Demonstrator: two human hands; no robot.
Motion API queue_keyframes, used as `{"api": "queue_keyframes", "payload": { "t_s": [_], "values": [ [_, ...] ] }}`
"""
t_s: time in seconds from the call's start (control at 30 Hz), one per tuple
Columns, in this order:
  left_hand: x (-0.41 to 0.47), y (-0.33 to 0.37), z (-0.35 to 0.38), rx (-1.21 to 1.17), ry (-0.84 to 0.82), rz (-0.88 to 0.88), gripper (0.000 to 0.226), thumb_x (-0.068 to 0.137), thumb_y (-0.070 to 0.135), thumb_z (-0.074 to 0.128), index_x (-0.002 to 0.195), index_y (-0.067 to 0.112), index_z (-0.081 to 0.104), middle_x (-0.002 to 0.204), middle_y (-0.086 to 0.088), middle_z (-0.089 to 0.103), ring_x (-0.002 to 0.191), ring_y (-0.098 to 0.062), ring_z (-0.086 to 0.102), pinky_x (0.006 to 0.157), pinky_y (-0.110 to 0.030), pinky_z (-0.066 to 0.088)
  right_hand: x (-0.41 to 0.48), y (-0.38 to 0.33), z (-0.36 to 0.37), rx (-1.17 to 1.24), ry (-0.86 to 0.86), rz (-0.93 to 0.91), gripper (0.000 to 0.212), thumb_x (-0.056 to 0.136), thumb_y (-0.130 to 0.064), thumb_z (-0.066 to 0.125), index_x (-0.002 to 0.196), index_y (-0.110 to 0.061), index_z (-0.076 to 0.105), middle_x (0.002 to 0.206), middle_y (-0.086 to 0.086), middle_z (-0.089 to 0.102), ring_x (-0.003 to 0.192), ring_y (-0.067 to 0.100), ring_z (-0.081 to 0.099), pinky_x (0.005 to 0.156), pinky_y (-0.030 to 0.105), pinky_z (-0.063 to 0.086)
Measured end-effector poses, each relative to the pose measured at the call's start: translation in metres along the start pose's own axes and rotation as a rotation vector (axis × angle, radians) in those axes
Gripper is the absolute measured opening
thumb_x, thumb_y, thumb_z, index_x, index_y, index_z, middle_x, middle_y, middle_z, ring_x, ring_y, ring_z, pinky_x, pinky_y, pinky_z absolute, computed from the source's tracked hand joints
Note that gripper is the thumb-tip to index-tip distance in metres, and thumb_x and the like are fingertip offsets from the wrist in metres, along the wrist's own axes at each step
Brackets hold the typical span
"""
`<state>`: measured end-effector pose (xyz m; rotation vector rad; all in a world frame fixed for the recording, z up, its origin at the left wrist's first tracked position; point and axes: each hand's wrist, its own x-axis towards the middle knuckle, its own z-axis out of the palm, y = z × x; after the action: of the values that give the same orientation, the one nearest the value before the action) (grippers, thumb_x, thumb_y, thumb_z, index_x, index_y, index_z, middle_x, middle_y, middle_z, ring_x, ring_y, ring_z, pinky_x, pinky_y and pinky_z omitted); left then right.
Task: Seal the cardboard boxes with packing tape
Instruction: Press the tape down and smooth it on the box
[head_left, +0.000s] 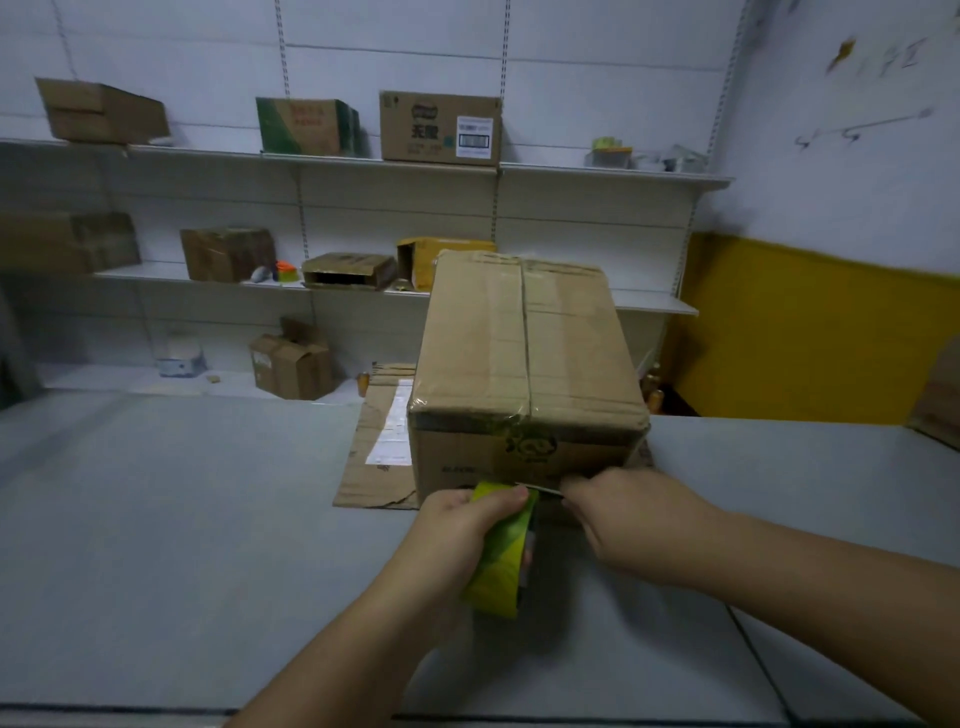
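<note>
A brown cardboard box (524, 358) stands closed on the grey table (156, 519), with a strip of clear tape running along its top seam and down its near face. My left hand (457, 535) grips a yellow-green roll of packing tape (501, 556) just in front of the box's lower near edge. My right hand (628, 514) pinches the tape's loose end to the right of the roll, close to the box's near face. A short stretch of tape spans between the two hands.
A flattened cardboard sheet (379, 447) with a white label lies under and left of the box. Wall shelves (363, 158) behind the table hold several other cartons. A small open carton (291, 364) sits beyond the table's far edge. A yellow wall panel (810, 332) is at right.
</note>
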<state>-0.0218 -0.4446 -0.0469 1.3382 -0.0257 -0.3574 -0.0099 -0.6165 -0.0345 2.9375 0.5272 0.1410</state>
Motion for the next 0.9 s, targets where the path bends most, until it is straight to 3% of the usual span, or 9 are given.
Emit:
{"api": "queue_keyframes", "payload": {
  "t_s": [0.1, 0.27, 0.37, 0.47, 0.57, 0.73, 0.9],
  "values": [
    [-0.004, 0.003, 0.000, 0.006, -0.003, -0.023, 0.016, 0.084, 0.018, 0.064, 0.081, 0.003, 0.064, 0.063, -0.012, 0.066, 0.051, -0.020, 0.062, 0.045, -0.021, 0.051, -0.003, 0.000, -0.004, 0.024, -0.011, 0.001, 0.011, 0.097, -0.024, 0.042, 0.104, -0.022, 0.051, 0.101, 0.005, 0.062, 0.086, 0.023, 0.059, 0.064, 0.027, 0.036],
    [-0.022, 0.021, -0.003, 0.015, -0.028, 0.016, 0.017, 0.072, 0.021, 0.069, 0.073, 0.006, 0.061, 0.050, -0.005, 0.064, 0.041, -0.013, 0.060, 0.044, -0.019, 0.049, 0.000, 0.011, -0.032, 0.180, -0.008, 0.084, 0.022, 0.101, -0.033, 0.034, 0.085, -0.026, 0.045, 0.076, -0.005, 0.049, 0.075, 0.017, 0.052, 0.064, 0.031, 0.041],
    [-0.028, 0.025, -0.007, 0.049, -0.046, 0.029, 0.043, 0.056, 0.033, 0.070, 0.084, 0.002, 0.066, 0.062, -0.009, 0.067, 0.050, -0.016, 0.064, 0.051, -0.023, 0.051, -0.001, 0.018, -0.044, 0.367, -0.068, 0.055, 0.020, 0.101, -0.034, 0.037, 0.090, -0.027, 0.052, 0.080, -0.006, 0.056, 0.074, 0.009, 0.054, 0.063, 0.026, 0.043],
    [-0.033, 0.019, -0.006, 0.028, -0.031, -0.019, 0.029, 0.066, 0.029, 0.071, 0.079, 0.004, 0.065, 0.061, -0.008, 0.067, 0.050, -0.016, 0.064, 0.052, -0.023, 0.052, -0.007, 0.019, -0.050, 0.536, -0.115, 0.002, 0.019, 0.100, -0.030, 0.042, 0.087, -0.029, 0.056, 0.069, -0.006, 0.061, 0.057, -0.002, 0.053, 0.053, 0.013, 0.039],
    [-0.033, 0.011, -0.002, 0.019, -0.027, -0.025, 0.020, 0.078, 0.024, 0.068, 0.075, 0.005, 0.064, 0.056, -0.008, 0.065, 0.047, -0.015, 0.062, 0.050, -0.021, 0.051, -0.009, 0.019, -0.052, 0.565, -0.101, -0.062, 0.025, 0.099, -0.029, 0.045, 0.078, -0.033, 0.059, 0.066, -0.008, 0.059, 0.057, -0.001, 0.050, 0.058, 0.017, 0.040],
    [-0.034, 0.008, 0.005, -0.021, -0.012, 0.003, 0.023, 0.084, 0.021, 0.064, 0.065, 0.008, 0.061, 0.049, -0.005, 0.061, 0.041, -0.013, 0.059, 0.042, -0.016, 0.046, -0.011, 0.017, -0.054, 0.611, -0.172, -0.097, 0.017, 0.098, -0.021, 0.048, 0.096, -0.022, 0.065, 0.072, -0.011, 0.055, 0.063, -0.002, 0.048, 0.061, 0.016, 0.038],
    [-0.035, 0.009, 0.005, -0.043, -0.019, 0.009, 0.020, 0.084, 0.021, 0.064, 0.071, 0.006, 0.061, 0.050, -0.006, 0.061, 0.042, -0.013, 0.059, 0.041, -0.017, 0.045, -0.014, 0.014, -0.052, 0.443, -0.145, -0.161, 0.029, 0.099, -0.022, 0.043, 0.071, -0.026, 0.052, 0.066, -0.007, 0.052, 0.061, 0.002, 0.048, 0.060, 0.016, 0.035]
  ]
}}
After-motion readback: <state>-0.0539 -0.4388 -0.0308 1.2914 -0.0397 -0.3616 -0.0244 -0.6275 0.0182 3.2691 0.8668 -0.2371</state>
